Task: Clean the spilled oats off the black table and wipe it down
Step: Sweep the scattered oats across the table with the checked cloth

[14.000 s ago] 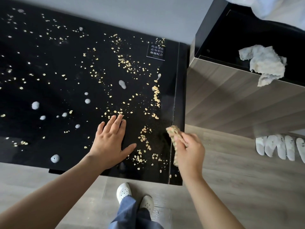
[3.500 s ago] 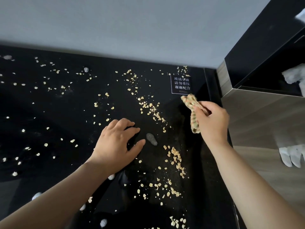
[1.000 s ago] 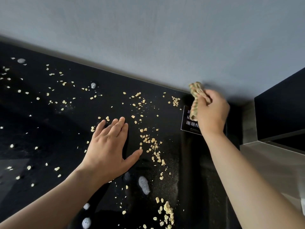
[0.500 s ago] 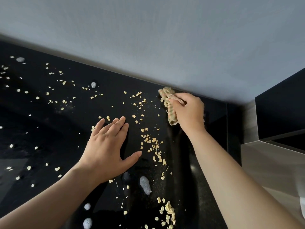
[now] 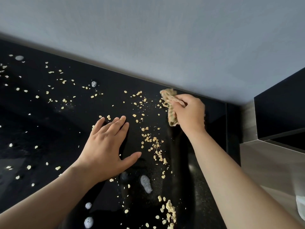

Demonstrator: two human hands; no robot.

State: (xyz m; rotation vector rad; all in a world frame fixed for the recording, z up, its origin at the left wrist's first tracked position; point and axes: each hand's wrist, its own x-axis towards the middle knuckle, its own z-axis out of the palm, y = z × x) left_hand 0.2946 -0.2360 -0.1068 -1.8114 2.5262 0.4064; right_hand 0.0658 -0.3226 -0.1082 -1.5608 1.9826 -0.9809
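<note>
A furnished indoor room, probably a home, is indicated. A glossy black table (image 5: 41,129) is set against a plain grey painted wall (image 5: 165,38). Right of the table, a wood-grain cabinet (image 5: 267,162) with a black recess is seen. Spilled oats (image 5: 155,142) are strewn over the table.

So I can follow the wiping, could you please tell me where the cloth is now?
In the head view, the cloth is gripped in the right hand at the far edge of the table by the wall, oats just left of it.
</note>
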